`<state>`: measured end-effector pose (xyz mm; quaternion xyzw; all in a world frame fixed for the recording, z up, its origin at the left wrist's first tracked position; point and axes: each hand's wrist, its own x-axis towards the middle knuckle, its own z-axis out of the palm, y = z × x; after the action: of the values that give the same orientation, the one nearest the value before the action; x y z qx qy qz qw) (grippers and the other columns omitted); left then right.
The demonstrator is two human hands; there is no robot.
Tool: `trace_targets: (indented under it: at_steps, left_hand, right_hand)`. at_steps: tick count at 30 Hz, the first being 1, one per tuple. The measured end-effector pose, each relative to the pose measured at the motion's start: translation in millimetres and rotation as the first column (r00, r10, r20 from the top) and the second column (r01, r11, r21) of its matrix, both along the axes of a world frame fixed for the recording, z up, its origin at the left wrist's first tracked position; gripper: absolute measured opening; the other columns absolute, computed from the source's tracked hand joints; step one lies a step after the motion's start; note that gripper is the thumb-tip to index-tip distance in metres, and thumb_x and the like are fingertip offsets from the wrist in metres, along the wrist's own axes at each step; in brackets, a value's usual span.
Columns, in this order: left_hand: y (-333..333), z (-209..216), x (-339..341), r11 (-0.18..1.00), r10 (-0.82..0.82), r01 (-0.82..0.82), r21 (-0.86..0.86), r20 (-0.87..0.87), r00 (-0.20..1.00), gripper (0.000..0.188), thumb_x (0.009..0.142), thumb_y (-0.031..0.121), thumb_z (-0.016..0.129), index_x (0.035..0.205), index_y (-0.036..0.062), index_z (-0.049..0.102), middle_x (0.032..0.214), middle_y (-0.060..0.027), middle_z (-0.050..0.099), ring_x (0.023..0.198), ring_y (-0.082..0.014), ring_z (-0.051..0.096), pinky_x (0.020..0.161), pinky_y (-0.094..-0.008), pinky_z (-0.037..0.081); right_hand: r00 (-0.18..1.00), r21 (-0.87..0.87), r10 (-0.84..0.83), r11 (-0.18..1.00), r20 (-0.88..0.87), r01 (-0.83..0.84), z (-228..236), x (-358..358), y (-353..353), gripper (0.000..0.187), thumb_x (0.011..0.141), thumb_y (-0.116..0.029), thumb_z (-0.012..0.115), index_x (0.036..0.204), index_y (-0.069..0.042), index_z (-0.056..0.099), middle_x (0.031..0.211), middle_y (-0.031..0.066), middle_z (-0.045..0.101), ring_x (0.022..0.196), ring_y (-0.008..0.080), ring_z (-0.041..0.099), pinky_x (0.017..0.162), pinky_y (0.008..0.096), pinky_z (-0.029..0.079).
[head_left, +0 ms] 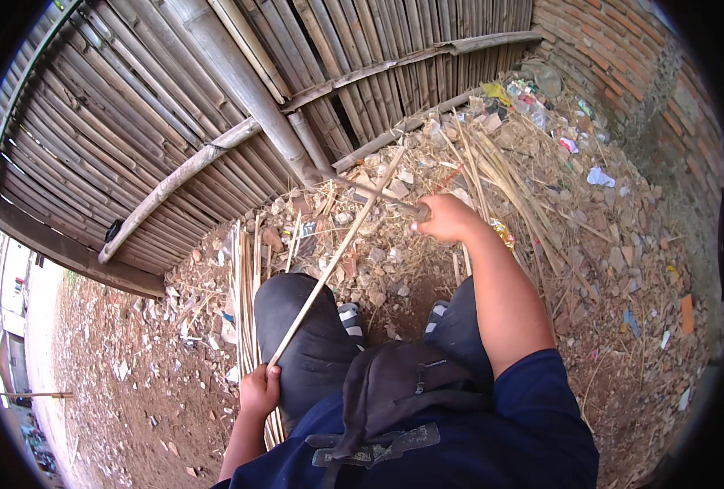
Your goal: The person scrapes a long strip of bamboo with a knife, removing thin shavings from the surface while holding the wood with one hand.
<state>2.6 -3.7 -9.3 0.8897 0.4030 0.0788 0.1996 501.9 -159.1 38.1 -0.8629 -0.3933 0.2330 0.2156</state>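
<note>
My left hand (257,389) grips the near end of a long thin bamboo strip (339,254) that slants up and away over my left knee (297,301). My right hand (445,218) is closed around the handle of a long knife (378,196). Its blade reaches left and meets the strip near its far end. I am seated, with both knees in dark trousers and my striped shoes (350,316) on the ground.
A bundle of split bamboo strips (246,285) lies left of my knee. A bamboo-slat fence (215,98) rises in front, and a brick wall (622,57) stands at right. Rubble, dry stalks and litter (557,163) cover the ground.
</note>
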Motion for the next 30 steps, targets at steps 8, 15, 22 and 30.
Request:
trace_targets:
  at_steps: [8,15,22,30]
  left_hand:
    - [1.1,1.7,-0.7,1.000,0.003,-0.005,-0.025,-0.047,0.999,0.046,0.100,0.039,0.057,0.075,0.0004,0.058,0.064,-0.0243,0.061,0.065,-0.0460,0.063,0.060,-0.0509,0.048]
    - [1.5,3.2,-4.0,0.999,0.006,-0.008,-0.038,-0.063,0.998,0.046,0.100,0.040,0.056,0.076,0.0004,0.058,0.065,-0.0247,0.061,0.065,-0.0470,0.063,0.061,-0.0522,0.048]
    - [2.6,2.6,1.1,1.000,0.003,-0.004,-0.019,-0.046,0.999,0.045,0.099,0.039,0.058,0.075,0.0016,0.059,0.065,-0.0245,0.061,0.066,-0.0475,0.062,0.062,-0.0549,0.048]
    - [3.3,-5.3,-4.2,0.999,-0.026,0.025,-0.027,-0.034,0.999,0.046,0.102,0.038,0.052,0.080,-0.0002,0.060,0.066,-0.0240,0.061,0.066,-0.0456,0.063,0.062,-0.0507,0.048]
  right_hand:
    - [0.986,0.047,-0.167,0.985,0.010,0.166,-0.2,4.0,-3.1,0.047,0.086,-0.029,0.075,0.125,-0.004,0.065,0.113,0.0206,0.070,0.107,0.0351,0.067,0.093,0.0438,0.052]
    - [0.945,-0.078,0.285,0.958,0.161,-0.276,15.3,-47.2,22.0,0.028,0.087,-0.026,0.074,0.108,-0.009,0.069,0.095,0.0137,0.071,0.092,0.0301,0.070,0.082,0.0447,0.053]
    - [0.980,-0.064,-0.170,0.984,-0.103,0.164,-5.8,6.8,7.1,0.031,0.090,-0.029,0.073,0.111,-0.008,0.070,0.099,0.0136,0.072,0.097,0.0281,0.069,0.088,0.0434,0.053]
    - [0.998,-0.020,0.024,1.000,0.059,-0.022,15.5,-36.0,20.0,0.029,0.090,-0.025,0.070,0.114,-0.008,0.069,0.100,0.0139,0.072,0.097,0.0292,0.070,0.087,0.0446,0.055]
